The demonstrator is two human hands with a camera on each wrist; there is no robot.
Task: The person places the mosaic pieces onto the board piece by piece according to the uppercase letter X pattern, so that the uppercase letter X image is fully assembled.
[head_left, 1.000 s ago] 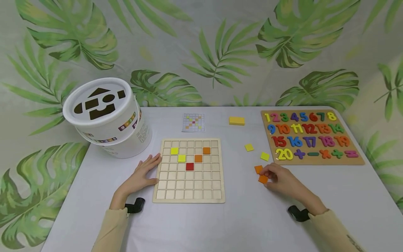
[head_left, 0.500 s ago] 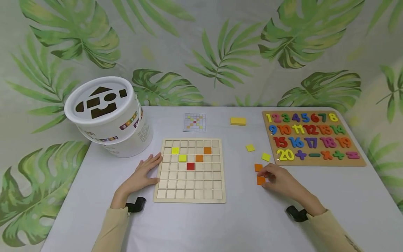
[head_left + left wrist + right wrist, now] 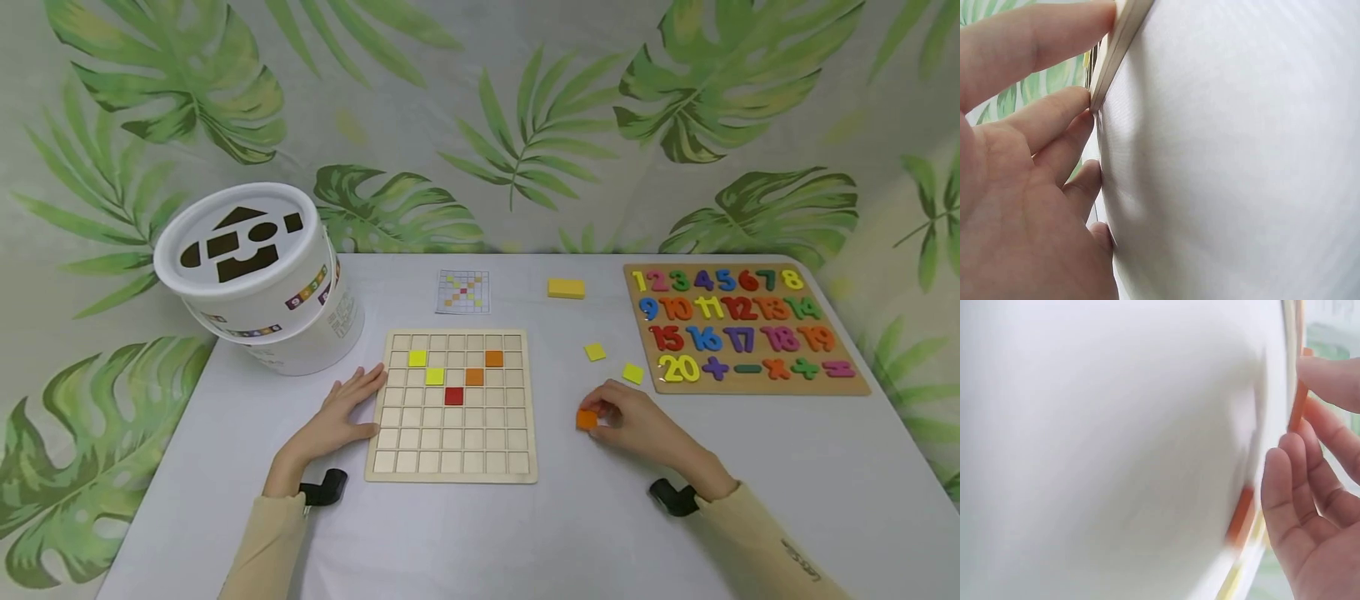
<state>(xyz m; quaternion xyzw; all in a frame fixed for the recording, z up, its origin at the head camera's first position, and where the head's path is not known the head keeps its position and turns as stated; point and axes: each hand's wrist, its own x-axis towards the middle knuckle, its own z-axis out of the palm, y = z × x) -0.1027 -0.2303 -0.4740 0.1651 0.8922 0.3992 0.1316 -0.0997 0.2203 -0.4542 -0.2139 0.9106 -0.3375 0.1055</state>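
Note:
My right hand (image 3: pixel 630 421) pinches an orange square tile (image 3: pixel 587 419) between thumb and fingers, to the right of the wooden grid board (image 3: pixel 450 450). In the right wrist view a second orange tile (image 3: pixel 1241 515) lies on the table below the fingers; the hand hides it in the head view. My left hand (image 3: pixel 333 421) rests at the board's left edge, fingers straight and spread, thumb touching the side. On the board sit two yellow tiles (image 3: pixel 435 377), a red tile (image 3: pixel 453 396) and two orange tiles (image 3: pixel 474 377), forming a V.
Two loose yellow tiles (image 3: pixel 595 352) lie right of the board. Behind it are a small printed pattern card (image 3: pixel 463 292) and a yellow block (image 3: pixel 566 288). A white lidded bucket (image 3: pixel 300 337) stands at left, a number puzzle board (image 3: pixel 757 387) at right.
My right hand has moved left toward the board, pinching one orange tile away from the spot where two orange tiles lay. The left hand stays in place.

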